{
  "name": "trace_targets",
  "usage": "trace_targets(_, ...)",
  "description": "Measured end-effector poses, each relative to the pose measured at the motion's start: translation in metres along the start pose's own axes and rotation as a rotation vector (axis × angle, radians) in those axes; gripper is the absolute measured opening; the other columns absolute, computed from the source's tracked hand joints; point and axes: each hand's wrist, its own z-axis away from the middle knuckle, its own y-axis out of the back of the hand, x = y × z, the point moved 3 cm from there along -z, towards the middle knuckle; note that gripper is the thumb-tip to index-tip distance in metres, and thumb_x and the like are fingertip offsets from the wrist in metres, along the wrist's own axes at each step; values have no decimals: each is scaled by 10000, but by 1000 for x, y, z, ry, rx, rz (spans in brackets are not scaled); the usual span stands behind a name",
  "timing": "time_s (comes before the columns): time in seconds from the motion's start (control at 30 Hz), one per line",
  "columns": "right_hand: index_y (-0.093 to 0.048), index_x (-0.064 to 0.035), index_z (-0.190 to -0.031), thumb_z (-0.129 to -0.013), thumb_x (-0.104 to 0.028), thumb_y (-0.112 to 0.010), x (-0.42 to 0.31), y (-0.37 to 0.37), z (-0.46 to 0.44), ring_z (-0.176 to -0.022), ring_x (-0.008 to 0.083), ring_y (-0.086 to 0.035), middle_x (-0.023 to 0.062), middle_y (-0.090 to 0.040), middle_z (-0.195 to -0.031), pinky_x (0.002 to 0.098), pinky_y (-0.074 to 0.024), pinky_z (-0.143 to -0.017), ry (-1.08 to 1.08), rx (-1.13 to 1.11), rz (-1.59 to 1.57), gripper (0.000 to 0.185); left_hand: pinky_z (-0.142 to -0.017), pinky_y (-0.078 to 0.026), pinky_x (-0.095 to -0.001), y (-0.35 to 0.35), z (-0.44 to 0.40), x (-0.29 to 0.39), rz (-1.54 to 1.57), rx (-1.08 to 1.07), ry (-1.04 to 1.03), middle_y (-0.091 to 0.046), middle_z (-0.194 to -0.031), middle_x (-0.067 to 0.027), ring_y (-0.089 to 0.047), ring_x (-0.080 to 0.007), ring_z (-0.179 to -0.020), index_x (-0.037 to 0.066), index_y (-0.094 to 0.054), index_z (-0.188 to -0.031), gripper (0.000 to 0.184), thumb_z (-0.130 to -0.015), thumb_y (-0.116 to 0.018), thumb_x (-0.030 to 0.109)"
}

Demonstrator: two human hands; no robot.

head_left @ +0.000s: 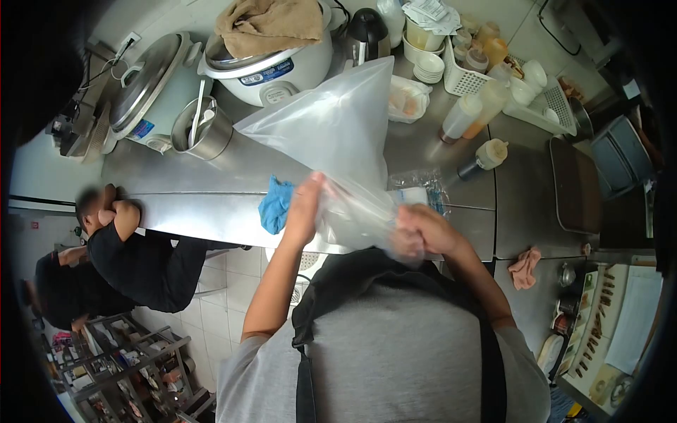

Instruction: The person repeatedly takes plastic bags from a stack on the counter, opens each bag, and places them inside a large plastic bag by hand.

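Here | left hand (305, 210), right hand (425, 229) hold bag (335, 113) | over counter edge (215, 222)

There was just one plastic bag (328, 120), one left hand (305, 210) and one right hand (427, 231). Rice cookers (293, 74)? Two, plus one steel pot (211, 146) and one brown tray (575, 185). One blue cloth (275, 206), one tan cloth (271, 28), one pink cloth (525, 269). Two other people (144, 264) were around. I got at least three squeeze bottles (461, 118), but whatever was crammed in the white basket (462, 82) overlapped too much to count.
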Motion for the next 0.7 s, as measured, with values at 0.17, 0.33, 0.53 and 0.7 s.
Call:
trace_targets(0.17, -555, -23, -852, -983, -337, -428, -20, -16, -3, -564, 117, -481, 13, -476, -625, 284, -406, -521, 126, -189, 182, 363, -701, -487, -309, 0, -9, -6, 686, -68, 356, -578, -766, -4, -581, -145, -724, 93, -593, -960, 304, -940, -500, 383)
trace_targets(0.33, -564, -39, -992, -972, -385, -431, -91, -12, -18, -648, 136, -559, 56, -583, -797, 323, -504, -635, 436, -58, -149, 372, -756, -484, -318, 16, -4, 21, 293, -514, 140, -615, -931, -35, -579, -145, -864, 51, -569, -1163, 462, -915, -528, 439)
trace_targets(0.53, -562, -69, -1056, -974, -346, -434, -142, 0, -74, -653, 96, -594, 17, -594, -804, 244, -526, -522, 343, 212, -156, 316, -748, -523, -307, 56, -35, 16, 482, -280, 128, -620, -969, -65, -608, -155, -853, 17, -542, -1147, 393, -947, -461, 345)
trace_targets(0.7, -569, -76, -1005, -979, -278, -421, -104, 96, -125, -576, 86, -579, -3, -605, -778, 194, -478, -428, 206, 155, -303, 251, -741, -556, -297, 53, -88, -2, 893, -227, 239, -623, -1001, -91, -632, -162, -843, -12, -519, -1134, 342, -973, -406, 267)
